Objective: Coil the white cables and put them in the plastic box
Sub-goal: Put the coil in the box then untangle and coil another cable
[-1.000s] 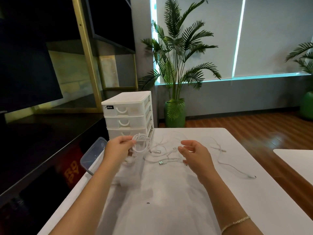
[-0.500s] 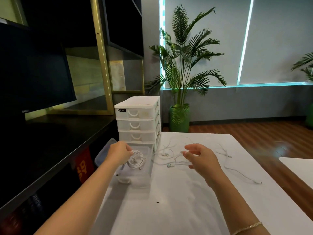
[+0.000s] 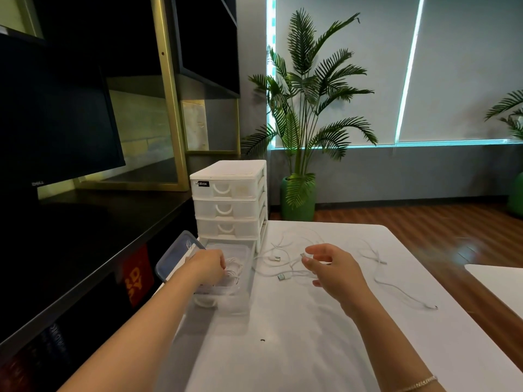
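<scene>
A clear plastic box (image 3: pixel 243 290) stands on the white table in front of the drawer unit. My left hand (image 3: pixel 208 267) reaches down into it, fingers curled on a coiled white cable (image 3: pixel 235 271) that lies inside the box. Several loose white cables (image 3: pixel 285 267) sprawl on the table to the right of the box, with metal plugs showing. My right hand (image 3: pixel 334 271) hovers over them, fingers loosely spread, holding nothing. Another long white cable (image 3: pixel 396 290) trails off toward the right edge.
A white four-drawer unit (image 3: pixel 229 205) stands right behind the box. The box's clear lid (image 3: pixel 175 257) leans at the table's left edge. A dark shelf with a monitor runs along the left. A potted palm (image 3: pixel 300 199) stands beyond the table (image 3: pixel 283 349).
My left hand carried the coiled cable from above the table down into the plastic box. My right hand stayed hovering over the loose cables. The view shifted slightly left.
</scene>
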